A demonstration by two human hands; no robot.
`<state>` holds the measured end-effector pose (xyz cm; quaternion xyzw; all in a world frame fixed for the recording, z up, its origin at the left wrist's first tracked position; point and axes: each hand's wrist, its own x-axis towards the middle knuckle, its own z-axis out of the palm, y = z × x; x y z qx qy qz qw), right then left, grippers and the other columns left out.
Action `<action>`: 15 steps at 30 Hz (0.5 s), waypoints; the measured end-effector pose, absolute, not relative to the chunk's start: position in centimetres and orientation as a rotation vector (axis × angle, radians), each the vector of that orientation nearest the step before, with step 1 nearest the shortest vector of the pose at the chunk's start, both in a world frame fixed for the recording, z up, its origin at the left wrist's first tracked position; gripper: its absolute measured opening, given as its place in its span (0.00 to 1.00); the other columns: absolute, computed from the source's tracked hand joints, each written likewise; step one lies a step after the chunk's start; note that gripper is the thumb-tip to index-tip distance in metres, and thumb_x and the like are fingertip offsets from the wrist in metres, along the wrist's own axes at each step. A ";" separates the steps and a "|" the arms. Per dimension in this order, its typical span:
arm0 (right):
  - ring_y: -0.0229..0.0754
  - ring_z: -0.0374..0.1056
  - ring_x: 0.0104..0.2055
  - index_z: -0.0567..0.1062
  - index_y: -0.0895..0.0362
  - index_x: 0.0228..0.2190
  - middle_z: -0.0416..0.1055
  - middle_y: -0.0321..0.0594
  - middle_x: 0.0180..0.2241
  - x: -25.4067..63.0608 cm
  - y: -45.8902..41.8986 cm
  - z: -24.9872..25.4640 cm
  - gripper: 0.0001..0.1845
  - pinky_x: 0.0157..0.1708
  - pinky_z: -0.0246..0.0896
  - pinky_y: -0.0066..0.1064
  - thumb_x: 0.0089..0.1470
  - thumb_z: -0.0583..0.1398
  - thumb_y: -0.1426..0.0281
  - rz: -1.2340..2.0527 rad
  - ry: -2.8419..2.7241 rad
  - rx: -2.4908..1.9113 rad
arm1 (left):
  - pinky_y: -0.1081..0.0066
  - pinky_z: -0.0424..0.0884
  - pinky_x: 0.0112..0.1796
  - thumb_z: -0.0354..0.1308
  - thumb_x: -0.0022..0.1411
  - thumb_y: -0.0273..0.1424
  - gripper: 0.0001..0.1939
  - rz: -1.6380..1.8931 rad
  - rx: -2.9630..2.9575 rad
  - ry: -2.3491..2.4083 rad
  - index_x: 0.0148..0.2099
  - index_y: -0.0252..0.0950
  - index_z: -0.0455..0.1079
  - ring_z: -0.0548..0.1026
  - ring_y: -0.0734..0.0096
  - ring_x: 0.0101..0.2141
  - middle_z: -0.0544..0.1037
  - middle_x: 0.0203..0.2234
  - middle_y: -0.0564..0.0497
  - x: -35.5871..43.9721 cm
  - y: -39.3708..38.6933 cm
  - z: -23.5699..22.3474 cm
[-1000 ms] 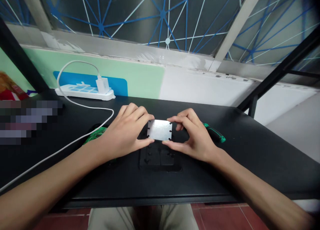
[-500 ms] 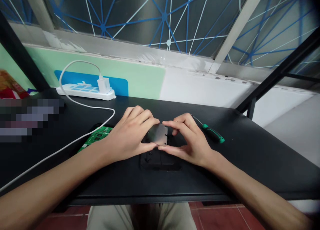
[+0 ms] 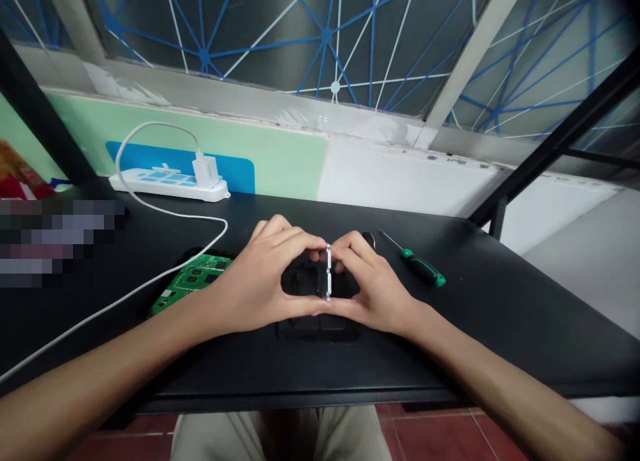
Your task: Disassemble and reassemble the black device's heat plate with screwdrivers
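Observation:
A thin metal plate (image 3: 329, 273) stands edge-on between my hands, showing as a narrow silvery strip. My left hand (image 3: 265, 274) pinches it at top and bottom between fingers and thumb. From the other side, my right hand (image 3: 377, 284) grips the same two edges, thumb low and fingers high. Beneath them on the table lies a black plastic housing (image 3: 340, 332), partly covered by the hands. Left of my left wrist is a green circuit board (image 3: 193, 281), its near part hidden by the forearm.
A green-and-black screwdriver (image 3: 424, 269) lies to the right, with a black-and-yellow item (image 3: 369, 239) behind my right hand. A white cable (image 3: 150, 291) crosses the left side from a power strip (image 3: 170, 184). Black frame posts (image 3: 545, 154) rise at both sides.
The metal plate has turned from showing its flat face to standing edge-on. My right hand has shifted left, closer to my left hand, uncovering the black-and-yellow item.

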<state>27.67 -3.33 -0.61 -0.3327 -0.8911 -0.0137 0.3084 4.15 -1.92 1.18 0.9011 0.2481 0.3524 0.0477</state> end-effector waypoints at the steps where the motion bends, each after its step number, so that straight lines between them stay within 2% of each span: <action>1: 0.42 0.69 0.37 0.69 0.55 0.57 0.69 0.45 0.43 27.7 -3.4 -0.6 0.35 0.33 0.76 0.38 0.57 0.64 0.46 -0.042 -2.363 -0.877 | 0.59 0.66 0.42 0.74 0.59 0.42 0.27 1.075 2.750 0.742 0.54 0.38 0.69 0.71 0.57 0.44 0.79 0.42 0.49 4.2 -2.0 1.1; 6: 0.41 0.69 0.36 0.70 0.55 0.52 0.69 0.45 0.43 27.9 -3.2 -0.8 0.30 0.32 0.76 0.37 0.58 0.64 0.48 -0.078 -2.344 -0.869 | 0.60 0.65 0.42 0.74 0.58 0.41 0.26 1.075 2.767 0.729 0.53 0.40 0.69 0.71 0.57 0.44 0.79 0.43 0.50 4.2 -2.0 1.2; 15: 0.39 0.69 0.35 0.73 0.57 0.54 0.69 0.44 0.43 28.8 -2.7 -0.6 0.30 0.35 0.77 0.39 0.57 0.67 0.52 -0.064 -2.290 -1.012 | 0.60 0.64 0.45 0.74 0.59 0.42 0.26 1.134 2.787 0.770 0.54 0.40 0.68 0.70 0.57 0.45 0.78 0.45 0.50 3.4 -1.1 1.3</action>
